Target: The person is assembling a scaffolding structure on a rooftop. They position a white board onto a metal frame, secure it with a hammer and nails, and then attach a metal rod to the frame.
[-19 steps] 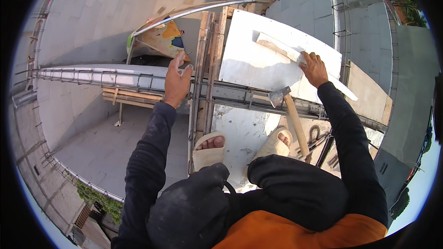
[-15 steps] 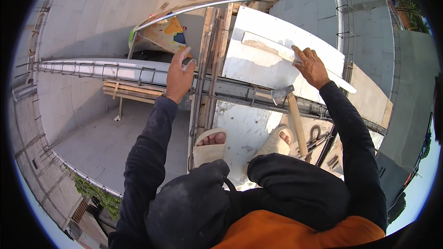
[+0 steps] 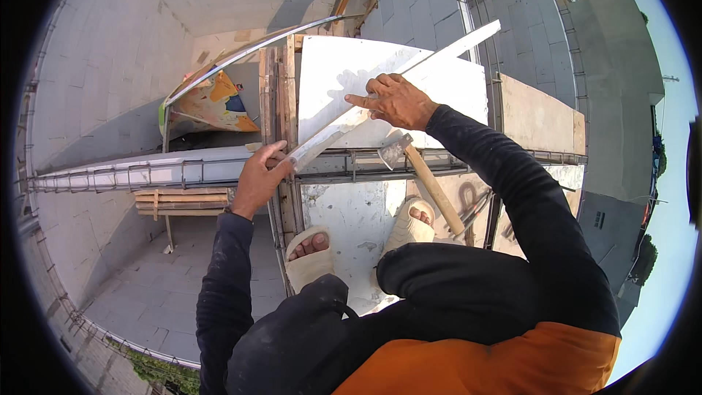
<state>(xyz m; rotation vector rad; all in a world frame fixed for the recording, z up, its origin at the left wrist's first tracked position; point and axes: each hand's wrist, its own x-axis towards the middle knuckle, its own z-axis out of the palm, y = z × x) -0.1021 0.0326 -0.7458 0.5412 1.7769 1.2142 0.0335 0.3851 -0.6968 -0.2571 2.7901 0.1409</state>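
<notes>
A long narrow white strip (image 3: pixel 455 48) lies slantwise in front of me, over a large white panel (image 3: pixel 322 58). My left hand (image 3: pixel 259 177) pinches its lower left end beside the upright wooden battens. Farther along, my right hand (image 3: pixel 398 101) is closed over the strip near its middle, the index finger stretched along it. The strip's near face looks rough and greyish. Below my right forearm rests a hatchet (image 3: pixel 433 189), its metal head by the steel bars and its wooden handle toward my right foot.
My sandalled feet stand on a spattered white board (image 3: pixel 351 212). A rebar cage (image 3: pixel 124 174) runs across a beam from the left. Wooden battens (image 3: pixel 269 95) stand beside the panel. Left of them is a deep drop to a grey floor (image 3: pixel 197 267). A stained, colourful sheet (image 3: pixel 212 106) hangs beyond.
The strip, flat on the panel before, is now lifted and turned diagonally toward the left. My left hand has come onto its end; my right hand has moved left along with it. The view has shifted.
</notes>
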